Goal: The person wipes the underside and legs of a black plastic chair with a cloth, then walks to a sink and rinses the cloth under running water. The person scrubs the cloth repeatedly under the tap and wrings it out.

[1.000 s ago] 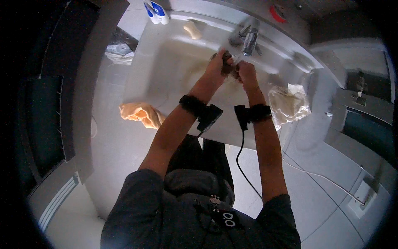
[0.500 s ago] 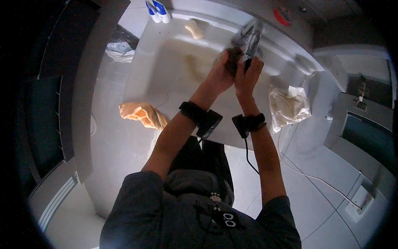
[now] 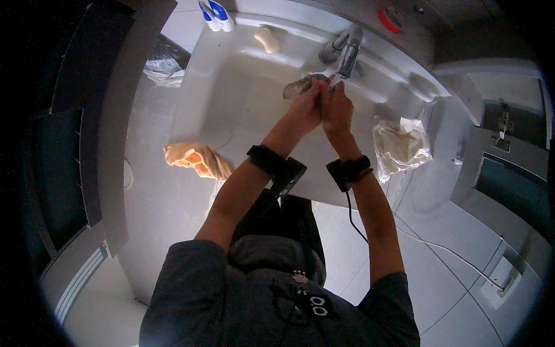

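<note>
Over the white sink (image 3: 225,104), my left hand (image 3: 304,109) is closed on a wet, greyish-brown, elongated thing (image 3: 297,88), its kind unclear. It juts out to the left past my fingers. My right hand (image 3: 337,111) touches my left at the fingertips, just below the spout of the chrome faucet (image 3: 348,55). Its fingers are pinched together by the same thing, and a pale patch shows at their tips, perhaps water. What lies between the two hands is mostly hidden.
A cream bar of soap (image 3: 267,40) lies on the back ledge, near white-and-blue tubes (image 3: 218,16). An orange cloth (image 3: 198,161) hangs over the front left edge, a crumpled white bag (image 3: 402,144) over the right. A red roll (image 3: 391,19) sits behind the faucet.
Both hands have drawn slightly down and away from the faucet. More of the greyish-brown thing now shows to the left of my fingers. The brownish water stain in the basin has faded.
</note>
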Available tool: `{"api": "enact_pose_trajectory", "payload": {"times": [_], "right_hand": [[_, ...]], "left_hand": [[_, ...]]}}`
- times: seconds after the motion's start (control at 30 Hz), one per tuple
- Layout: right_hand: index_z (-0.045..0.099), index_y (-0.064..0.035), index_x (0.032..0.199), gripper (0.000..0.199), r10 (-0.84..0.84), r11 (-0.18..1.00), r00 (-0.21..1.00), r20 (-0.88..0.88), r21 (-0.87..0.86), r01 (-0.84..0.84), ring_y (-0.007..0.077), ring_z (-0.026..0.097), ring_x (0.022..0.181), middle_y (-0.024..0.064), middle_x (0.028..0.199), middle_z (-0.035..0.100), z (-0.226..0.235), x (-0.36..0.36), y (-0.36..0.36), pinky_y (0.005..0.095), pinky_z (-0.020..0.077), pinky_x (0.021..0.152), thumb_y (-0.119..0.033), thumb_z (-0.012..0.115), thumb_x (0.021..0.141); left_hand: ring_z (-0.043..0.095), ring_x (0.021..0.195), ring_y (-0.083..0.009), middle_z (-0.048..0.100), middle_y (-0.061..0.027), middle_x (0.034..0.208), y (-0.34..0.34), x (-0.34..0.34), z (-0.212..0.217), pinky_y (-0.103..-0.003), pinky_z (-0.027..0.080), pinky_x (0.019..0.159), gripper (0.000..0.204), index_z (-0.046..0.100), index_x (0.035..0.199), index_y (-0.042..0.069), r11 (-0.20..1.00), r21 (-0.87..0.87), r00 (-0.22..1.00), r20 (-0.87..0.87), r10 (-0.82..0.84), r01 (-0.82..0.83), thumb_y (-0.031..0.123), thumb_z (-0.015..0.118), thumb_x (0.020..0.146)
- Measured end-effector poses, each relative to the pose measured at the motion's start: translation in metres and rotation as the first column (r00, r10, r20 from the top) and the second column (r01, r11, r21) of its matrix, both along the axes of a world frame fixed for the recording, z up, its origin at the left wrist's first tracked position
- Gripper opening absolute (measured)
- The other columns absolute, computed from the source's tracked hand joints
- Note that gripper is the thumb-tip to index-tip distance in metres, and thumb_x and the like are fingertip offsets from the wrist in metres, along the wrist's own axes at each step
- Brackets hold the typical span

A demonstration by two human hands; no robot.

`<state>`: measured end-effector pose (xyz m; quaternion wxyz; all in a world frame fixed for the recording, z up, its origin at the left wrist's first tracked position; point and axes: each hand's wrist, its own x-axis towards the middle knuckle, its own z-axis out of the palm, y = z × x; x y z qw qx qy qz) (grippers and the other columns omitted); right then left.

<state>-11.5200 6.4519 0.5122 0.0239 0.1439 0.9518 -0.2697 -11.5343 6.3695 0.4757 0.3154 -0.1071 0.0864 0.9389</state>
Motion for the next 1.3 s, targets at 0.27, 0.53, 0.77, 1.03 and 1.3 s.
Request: {"api": "enact_pose_trajectory", "payload": {"times": [0.27,0.53,0.77,1.03,1.3], "right_hand": [[0.049,-0.0029,0.101,0.034,0.111,0.976,0.974,-0.198,-0.163,-0.144,0.0286,0.057,0.06,0.0163,0.077,0.057,-0.059,-0.001,0.019,0.0378,0.0478,0.051,-0.035,0.049,0.089],[0.051,-0.0055,0.101,0.021,-0.438,0.262,0.898,-0.048,-0.962,0.076,0.0137,0.054,0.081,0.0046,0.091,0.054,0.007,0.014,0.019,0.0267,0.045,0.063,-0.023,0.051,0.089],[0.051,-0.001,0.103,0.021,-0.5,0.633,0.845,-0.187,-0.745,0.21,0.0178,0.053,0.083,0.0086,0.096,0.055,-0.026,0.001,0.028,0.0319,0.0457,0.071,-0.018,0.046,0.091],[0.051,-0.0023,0.102,0.025,0.086,0.946,0.81,-0.58,-0.207,-0.249,0.0278,0.053,0.077,0.0132,0.092,0.053,0.024,0.042,0.0,0.0328,0.0437,0.07,-0.025,0.047,0.091],[0.046,0.0,0.107,0.036,-0.468,0.777,0.856,-0.22,-0.563,0.281,0.0255,0.055,0.08,0.0122,0.092,0.056,0.018,0.01,0.003,0.0362,0.0445,0.071,-0.027,0.057,0.086]], "left_hand": [[0.053,0.103,-0.0204,0.056,-0.0061,0.113,-0.01,-0.005,-0.009,-0.039,0.042,0.09,0.034,0.05,0.114,0.008,0.98,-0.197,0.983,-0.174,-0.055,0.02,0.033,0.045,0.092],[0.054,0.102,-0.0193,0.058,-0.0028,0.111,-0.018,-0.009,0.002,-0.034,0.041,0.088,0.037,0.051,0.114,0.009,0.957,-0.287,0.998,-0.068,0.014,-0.033,0.036,0.052,0.088],[0.052,0.105,-0.0239,0.055,-0.0073,0.112,0.006,0.007,0.011,-0.038,0.044,0.088,0.042,0.046,0.117,0.007,0.985,-0.15,0.979,-0.198,0.051,-0.082,0.038,0.049,0.089],[0.051,0.105,-0.0214,0.055,-0.0083,0.115,-0.001,-0.007,0.016,-0.037,0.039,0.093,0.05,0.048,0.119,0.004,0.999,-0.013,0.996,-0.082,-0.047,0.046,0.045,0.041,0.091],[0.051,0.104,-0.0152,0.055,-0.0041,0.112,0.021,0.019,0.055,-0.03,0.042,0.086,0.051,0.052,0.115,0.01,0.837,-0.535,0.985,-0.041,-0.166,0.119,0.052,0.035,0.09]]}}
